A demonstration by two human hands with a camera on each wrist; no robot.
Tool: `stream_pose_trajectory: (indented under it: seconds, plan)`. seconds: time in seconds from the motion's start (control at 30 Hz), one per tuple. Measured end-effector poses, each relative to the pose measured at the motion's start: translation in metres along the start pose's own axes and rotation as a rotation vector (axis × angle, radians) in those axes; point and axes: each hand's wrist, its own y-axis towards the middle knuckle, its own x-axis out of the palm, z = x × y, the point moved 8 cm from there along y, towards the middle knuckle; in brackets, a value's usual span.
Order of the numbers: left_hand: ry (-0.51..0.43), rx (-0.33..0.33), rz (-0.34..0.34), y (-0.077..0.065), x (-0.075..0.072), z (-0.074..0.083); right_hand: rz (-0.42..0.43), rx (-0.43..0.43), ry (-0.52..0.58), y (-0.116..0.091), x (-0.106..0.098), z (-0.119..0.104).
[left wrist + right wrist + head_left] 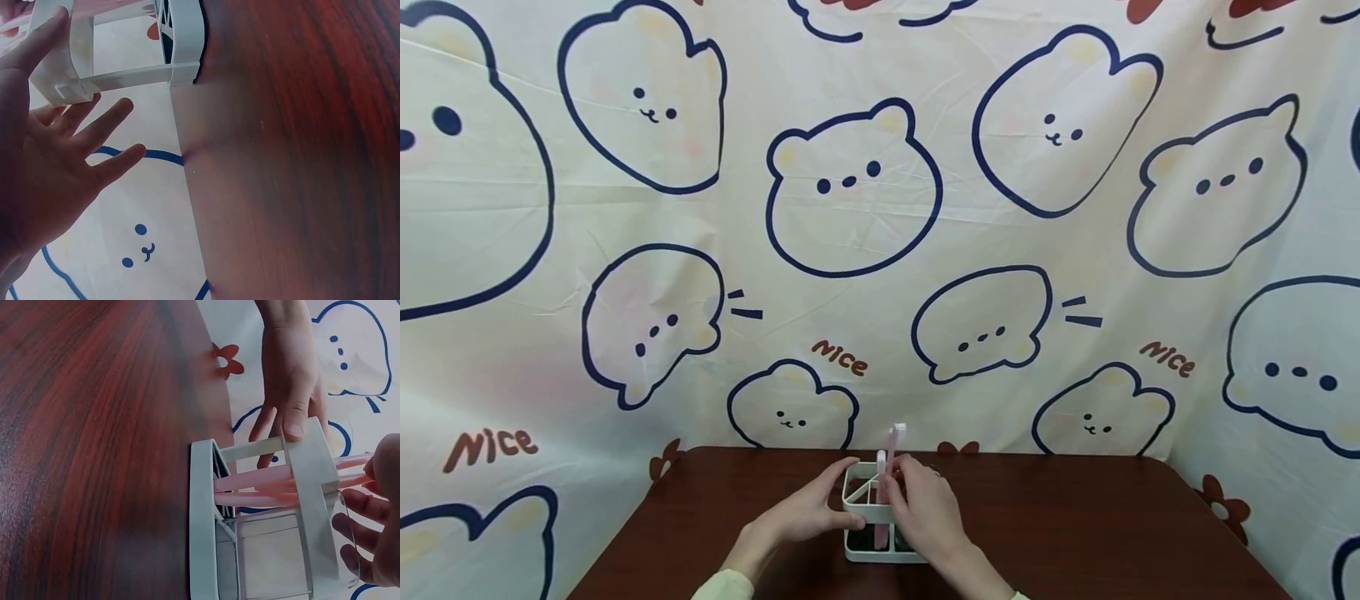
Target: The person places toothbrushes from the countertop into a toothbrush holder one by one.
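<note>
A white two-tier toothbrush holder (883, 557) stands upright on the table, its upper frame split into compartments. Two pink toothbrushes (892, 440) stand in it, heads up; their pink handles (256, 480) run down through the upper frame to the base in the right wrist view. My left hand (801, 510) holds the upper frame from the left, thumb on the near side; in the left wrist view its other fingers (112, 122) spread past the frame. From the right, my right hand (931, 510) pinches a toothbrush just above the frame, its lower fingers beside a clear, cup-like wall (269, 556).
The dark red-brown wooden table (1075, 525) extends to both sides of the holder. Behind it and along the sides hangs a pale cloth (880, 317) printed with bear faces, meeting the table's back edge just beyond the holder.
</note>
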Motion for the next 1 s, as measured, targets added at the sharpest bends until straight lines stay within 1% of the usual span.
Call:
stream_pose_trajectory:
  seconds: [0.1, 0.27, 0.47, 0.63, 0.73, 0.83, 1.0]
  plan:
    - [0.003, 0.002, 0.003, 0.001, 0.000, 0.000, -0.005, -0.020, -0.034, 0.000, 0.002, -0.002]
    - [0.000, 0.007, 0.003, 0.001, 0.000, 0.000, 0.018, -0.042, -0.090, -0.004, 0.003, -0.002]
    - [0.000, 0.004, 0.006, 0.001, 0.001, -0.001, 0.020, -0.039, -0.139, -0.006, 0.008, 0.000]
    - [-0.004, 0.010, 0.005, 0.001, 0.001, -0.001, 0.026, -0.043, -0.154, -0.007, 0.010, -0.001]
    - [-0.006, 0.008, 0.004, 0.001, 0.000, 0.000, 0.041, -0.046, -0.157, -0.008, 0.010, -0.001]
    - [-0.007, 0.007, 0.008, 0.000, 0.000, 0.000, 0.076, -0.063, -0.150, -0.009, 0.008, -0.002]
    - [-0.003, 0.001, 0.010, -0.001, 0.000, -0.001, 0.130, -0.084, -0.081, -0.013, 0.004, 0.000]
